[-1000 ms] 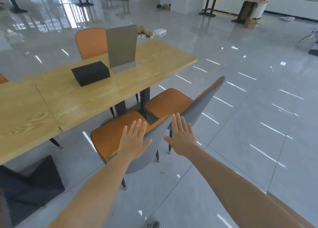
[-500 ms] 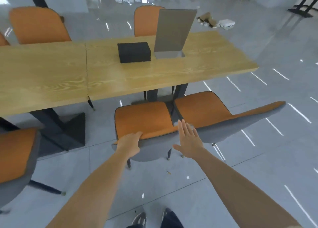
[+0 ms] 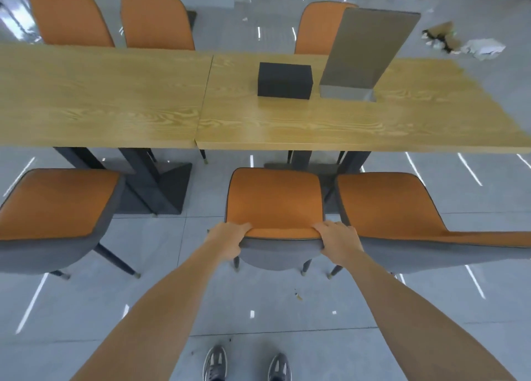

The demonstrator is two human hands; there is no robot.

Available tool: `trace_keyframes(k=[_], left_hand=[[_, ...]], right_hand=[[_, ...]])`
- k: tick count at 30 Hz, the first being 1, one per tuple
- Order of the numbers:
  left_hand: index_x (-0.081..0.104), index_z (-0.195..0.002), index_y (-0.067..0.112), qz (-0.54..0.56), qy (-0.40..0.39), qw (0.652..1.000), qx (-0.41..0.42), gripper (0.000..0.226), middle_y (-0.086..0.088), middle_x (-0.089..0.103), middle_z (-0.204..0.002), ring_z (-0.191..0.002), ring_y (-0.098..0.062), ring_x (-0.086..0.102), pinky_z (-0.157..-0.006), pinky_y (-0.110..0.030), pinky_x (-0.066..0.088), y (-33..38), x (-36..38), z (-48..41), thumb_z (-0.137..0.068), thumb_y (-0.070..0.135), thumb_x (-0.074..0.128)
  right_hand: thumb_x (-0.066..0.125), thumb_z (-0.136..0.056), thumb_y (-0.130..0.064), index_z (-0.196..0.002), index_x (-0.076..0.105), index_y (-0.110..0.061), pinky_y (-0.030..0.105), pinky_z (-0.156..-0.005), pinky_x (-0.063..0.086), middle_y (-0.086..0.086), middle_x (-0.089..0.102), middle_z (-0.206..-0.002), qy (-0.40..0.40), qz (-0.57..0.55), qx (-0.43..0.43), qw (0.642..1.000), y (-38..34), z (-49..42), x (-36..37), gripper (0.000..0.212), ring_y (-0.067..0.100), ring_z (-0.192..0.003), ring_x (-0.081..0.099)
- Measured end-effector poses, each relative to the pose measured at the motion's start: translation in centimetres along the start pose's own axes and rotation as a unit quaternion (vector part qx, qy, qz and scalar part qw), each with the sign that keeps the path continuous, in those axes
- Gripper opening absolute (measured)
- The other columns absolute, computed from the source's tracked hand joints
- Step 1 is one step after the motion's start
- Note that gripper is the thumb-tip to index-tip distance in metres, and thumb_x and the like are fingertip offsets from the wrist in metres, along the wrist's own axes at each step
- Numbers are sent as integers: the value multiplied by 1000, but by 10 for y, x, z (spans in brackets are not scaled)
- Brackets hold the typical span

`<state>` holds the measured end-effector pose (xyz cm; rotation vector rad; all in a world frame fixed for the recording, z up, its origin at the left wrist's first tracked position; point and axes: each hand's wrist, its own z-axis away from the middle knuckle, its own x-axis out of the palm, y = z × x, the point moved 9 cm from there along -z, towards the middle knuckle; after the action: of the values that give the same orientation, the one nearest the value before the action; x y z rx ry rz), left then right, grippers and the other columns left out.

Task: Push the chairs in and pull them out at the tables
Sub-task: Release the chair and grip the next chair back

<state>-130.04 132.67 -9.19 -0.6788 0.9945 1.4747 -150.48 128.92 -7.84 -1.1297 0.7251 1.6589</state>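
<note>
Chair (image 3: 274,202) back: right hand (image 3: 339,242), flat earlier, now curls fingers (image 3: 323,226) over top; left hand (image 3: 227,241) still grips.

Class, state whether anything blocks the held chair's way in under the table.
Nothing lies between chair and table edge. The table's dark legs stand just beyond the seat's front right and may limit it.
</note>
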Motion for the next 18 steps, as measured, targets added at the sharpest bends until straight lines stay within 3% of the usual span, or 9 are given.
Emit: trace_keyframes(k=[3, 8, 12, 18], left_hand=[[50, -120, 16, -9, 0, 1000, -3, 43, -13, 64, -106, -93, -31, 59, -77, -40, 50, 0, 4, 5, -83, -6, 44], [51, -122, 19, -14, 16, 1000, -9, 46, -10, 66, -106, -95, -32, 62, -78, -40, 52, -9, 9, 15, -83, -5, 43], [53, -117, 18, 2, 21, 999, -28, 39, -9, 67, -103, -93, -31, 62, -82, -42, 54, -33, 17, 31, -83, -2, 47], [52, -123, 18, 34, 32, 997, -64, 39, -7, 61, -118, -108, -29, 57, -91, -40, 48, -86, 21, 66, -86, 5, 49]], right_hand=[[49, -89, -8, -132, 44, -29, 40, -90, 42, 2, 57, -123, 6, -2, -19, 1000, -3, 2, 3, 49, 27, -112, 53], [53, -88, -12, -133, 45, -30, 39, -93, 40, -2, 57, -128, 14, -2, -39, 999, -12, 2, 1, 48, 25, -117, 52], [58, -86, -14, -128, 53, -29, 40, -94, 42, 0, 61, -122, 18, -39, -74, 996, -39, 0, 0, 44, 27, -114, 55], [58, -84, -14, -121, 56, -30, 33, -84, 43, -2, 63, -114, 22, -35, -137, 990, -104, -4, -1, 40, 24, -107, 57]])
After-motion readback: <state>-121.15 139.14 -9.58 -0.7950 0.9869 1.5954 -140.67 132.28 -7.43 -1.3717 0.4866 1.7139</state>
